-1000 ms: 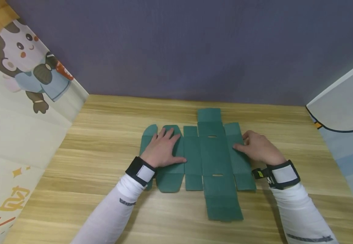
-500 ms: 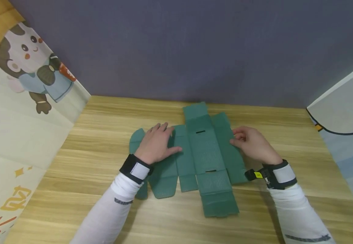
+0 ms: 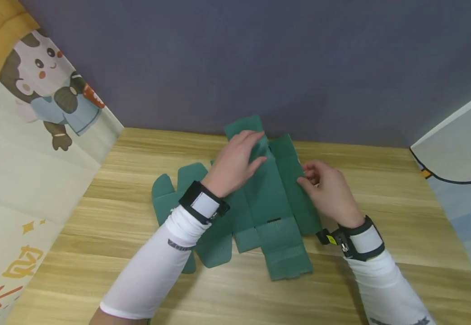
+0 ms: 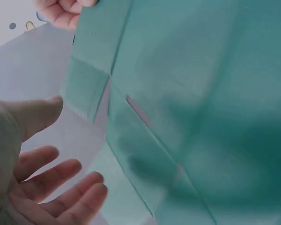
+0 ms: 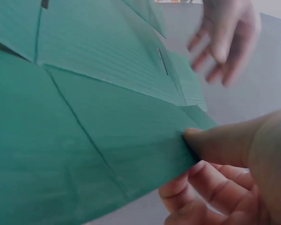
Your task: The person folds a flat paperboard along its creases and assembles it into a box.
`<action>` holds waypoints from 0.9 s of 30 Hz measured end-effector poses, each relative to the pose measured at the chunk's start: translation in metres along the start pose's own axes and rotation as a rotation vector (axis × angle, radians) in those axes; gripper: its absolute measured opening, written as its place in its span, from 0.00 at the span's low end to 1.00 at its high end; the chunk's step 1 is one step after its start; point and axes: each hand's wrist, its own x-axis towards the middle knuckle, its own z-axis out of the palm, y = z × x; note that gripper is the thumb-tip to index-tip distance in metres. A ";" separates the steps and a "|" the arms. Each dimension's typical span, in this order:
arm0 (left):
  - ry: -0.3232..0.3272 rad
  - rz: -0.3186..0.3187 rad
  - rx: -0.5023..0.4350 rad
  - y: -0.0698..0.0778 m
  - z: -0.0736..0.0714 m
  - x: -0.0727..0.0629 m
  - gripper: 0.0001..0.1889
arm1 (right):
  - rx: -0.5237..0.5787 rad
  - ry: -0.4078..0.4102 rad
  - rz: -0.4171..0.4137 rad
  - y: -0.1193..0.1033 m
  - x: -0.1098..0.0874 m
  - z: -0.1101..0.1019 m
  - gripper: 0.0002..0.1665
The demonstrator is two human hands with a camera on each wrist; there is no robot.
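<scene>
A flat, unfolded green cardboard box (image 3: 265, 194) with creases, slots and several flaps lies turned at an angle. My right hand (image 3: 333, 192) pinches its right edge panel; in the right wrist view the thumb (image 5: 220, 143) lies on top and the fingers curl beneath. That side of the cardboard tilts up. Above the far flap (image 3: 243, 126) hovers my left hand (image 3: 233, 164), fingers extended and thumb spread, hiding part of the panels beneath. In the left wrist view the left hand's fingers (image 4: 61, 183) are loosely spread beside the cardboard, holding nothing.
The cardboard is on a wood-grain table (image 3: 109, 216). A dark blue-grey wall (image 3: 259, 63) rises right behind the table's far edge. Printed panels with cartoon figures (image 3: 48, 76) flank it at the left and right.
The cardboard box has shifted left and away and turned counterclockwise, its right side rising. My left hand has left the left panels and moved over the far flap; the right hand has moved slightly left.
</scene>
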 end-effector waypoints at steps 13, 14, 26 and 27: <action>0.116 0.126 -0.049 0.018 0.007 0.032 0.15 | -0.090 0.182 -0.096 -0.021 -0.002 0.003 0.14; 0.132 0.132 -0.056 0.019 0.007 0.031 0.14 | -0.092 0.187 -0.099 -0.022 -0.002 0.002 0.14; 0.220 0.222 -0.024 0.029 0.015 0.013 0.04 | -0.087 0.224 -0.085 -0.019 -0.002 0.000 0.14; 0.226 0.226 -0.008 0.030 0.017 0.012 0.04 | -0.087 0.223 -0.082 -0.019 -0.002 0.000 0.14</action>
